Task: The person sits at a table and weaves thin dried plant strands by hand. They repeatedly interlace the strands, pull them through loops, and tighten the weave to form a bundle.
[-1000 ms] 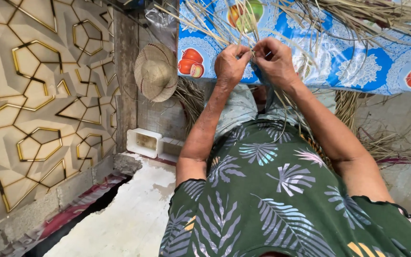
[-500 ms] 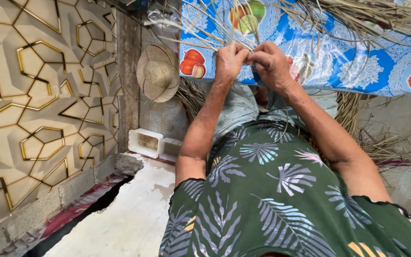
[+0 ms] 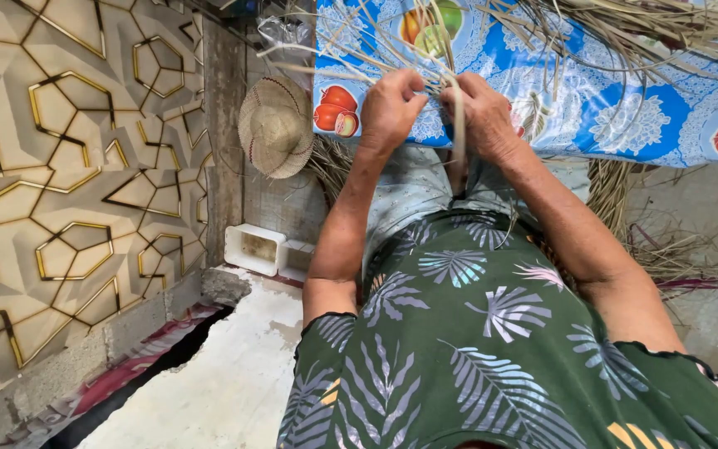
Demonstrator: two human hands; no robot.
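Now I see both hands slightly lower than half a second ago, at the tabletop (image 3: 625, 116) edge. My left hand (image 3: 390, 106) and right hand (image 3: 485, 112) keep their fingers clenched on dried straw strips (image 3: 455, 125), one hanging between them. Nearby, the straw hat (image 3: 276, 127) hasn't moved.

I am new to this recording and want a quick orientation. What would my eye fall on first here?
First, the two hands at top centre: the left hand and right hand pinch dry straw strips together over a bright blue cloth printed with fruit. Next, the green leaf-print dress fills the lower half. A straw hat hangs left of the cloth, beside the gold-lined wall.
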